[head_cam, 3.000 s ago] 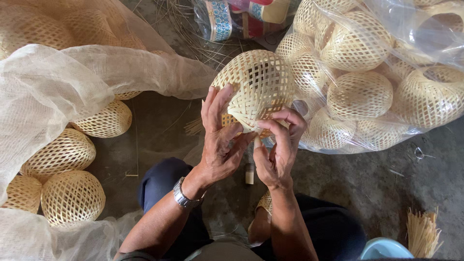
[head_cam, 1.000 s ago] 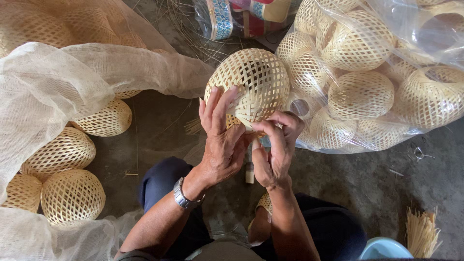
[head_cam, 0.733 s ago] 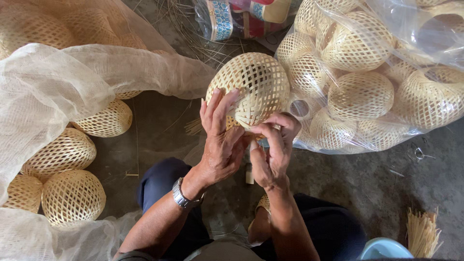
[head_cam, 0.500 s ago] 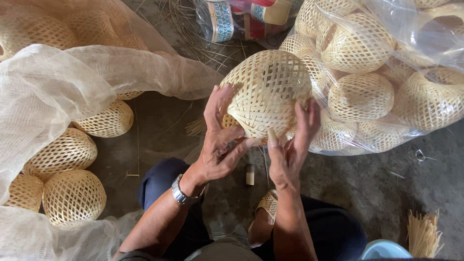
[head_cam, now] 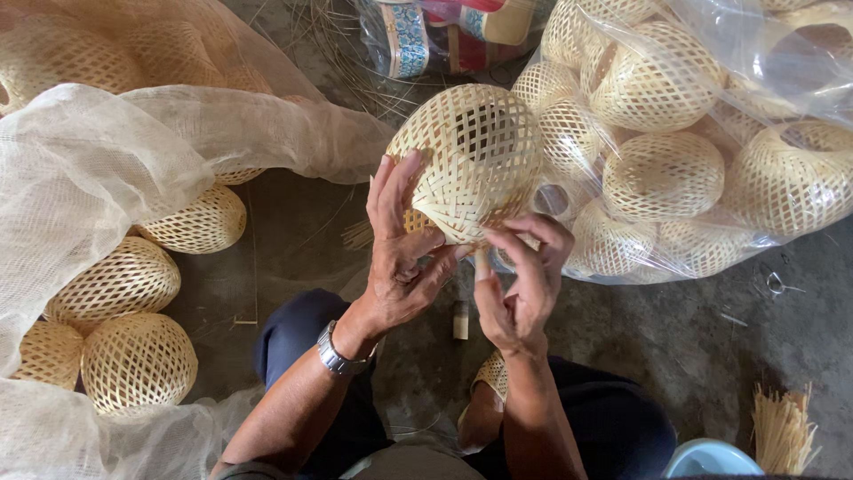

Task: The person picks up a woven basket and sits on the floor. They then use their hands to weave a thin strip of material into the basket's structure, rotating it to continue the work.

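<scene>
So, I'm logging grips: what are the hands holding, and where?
A woven bamboo basket: the left hand cups its lower side, the right hand pinches near its bottom edge.

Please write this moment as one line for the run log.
left hand: holds woven basket | right hand: fingertips at basket's lower edge | near: clear bag of baskets, white netting

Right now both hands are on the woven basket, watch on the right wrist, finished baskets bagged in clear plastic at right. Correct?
Not quite: the watch is on the left wrist, as the head view shows. The rest stands: left hand and right hand are on the woven basket, and finished baskets sit in the clear plastic bag at right.
</scene>
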